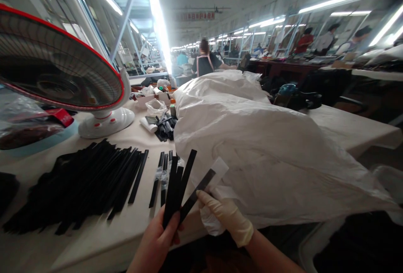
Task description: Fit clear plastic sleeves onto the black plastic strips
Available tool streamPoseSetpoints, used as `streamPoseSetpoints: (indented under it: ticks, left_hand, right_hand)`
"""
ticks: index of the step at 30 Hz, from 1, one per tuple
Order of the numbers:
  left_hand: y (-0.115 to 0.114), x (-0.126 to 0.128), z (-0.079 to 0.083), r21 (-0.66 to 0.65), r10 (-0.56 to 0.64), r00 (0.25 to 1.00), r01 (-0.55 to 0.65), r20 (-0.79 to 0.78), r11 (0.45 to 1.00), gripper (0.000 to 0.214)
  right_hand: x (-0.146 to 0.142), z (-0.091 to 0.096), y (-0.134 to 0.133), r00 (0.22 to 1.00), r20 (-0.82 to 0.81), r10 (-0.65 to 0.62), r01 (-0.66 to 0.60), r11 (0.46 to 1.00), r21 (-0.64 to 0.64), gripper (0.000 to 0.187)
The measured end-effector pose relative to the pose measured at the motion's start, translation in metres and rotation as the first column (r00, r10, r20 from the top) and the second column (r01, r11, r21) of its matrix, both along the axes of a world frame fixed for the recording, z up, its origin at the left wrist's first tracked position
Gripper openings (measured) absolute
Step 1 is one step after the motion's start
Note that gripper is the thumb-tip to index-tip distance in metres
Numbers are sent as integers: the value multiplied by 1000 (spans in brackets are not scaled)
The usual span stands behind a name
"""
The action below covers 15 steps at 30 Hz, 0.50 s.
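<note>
Fanned out above my bare left hand (162,237) are several flat black strips (174,182), held between thumb and fingers. One more black strip (197,189) slants to the right from that hand, and its far end sits in a clear plastic sleeve (219,168). My right hand (228,216), in a pale glove, is closed with its fingertips pinching this strip near the middle. Crumpled whitish film (211,221) hangs under the gloved hand; I cannot tell whether the fingers grip it too. Bundles of black strips wrapped in clear film (164,176) lie just beyond my left hand.
A large pile of black strips (85,185) covers the table's left side. Behind it stands a red-rimmed fan (105,122). A big white sack (252,138) fills the right. Small clutter (165,126) lies further back. A person (206,63) is beyond the sack.
</note>
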State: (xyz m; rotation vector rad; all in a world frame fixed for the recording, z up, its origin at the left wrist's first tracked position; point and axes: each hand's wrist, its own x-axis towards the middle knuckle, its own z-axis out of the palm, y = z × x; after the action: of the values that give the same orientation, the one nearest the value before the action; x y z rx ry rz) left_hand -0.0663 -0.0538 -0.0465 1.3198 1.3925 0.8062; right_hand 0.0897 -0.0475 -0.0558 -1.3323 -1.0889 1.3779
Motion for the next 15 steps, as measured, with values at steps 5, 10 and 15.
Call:
streamPoseSetpoints:
  ticks: [5, 10, 15]
  left_hand:
    - [-2, -2, -3, 25, 134, 991, -134, 15, 991, 38]
    - [-10, -10, 0, 22, 173, 984, -172, -50, 985, 37]
    - [-9, -7, -8, 26, 243, 969, -242, -42, 970, 42]
  right_hand:
    - [0, 2, 0, 976, -47, 213, -202, 964, 173, 38]
    - [-3, 2, 8, 929, -362, -76, 88, 996, 19, 43]
    - [-22, -10, 2, 936, -350, 31, -38, 999, -15, 43]
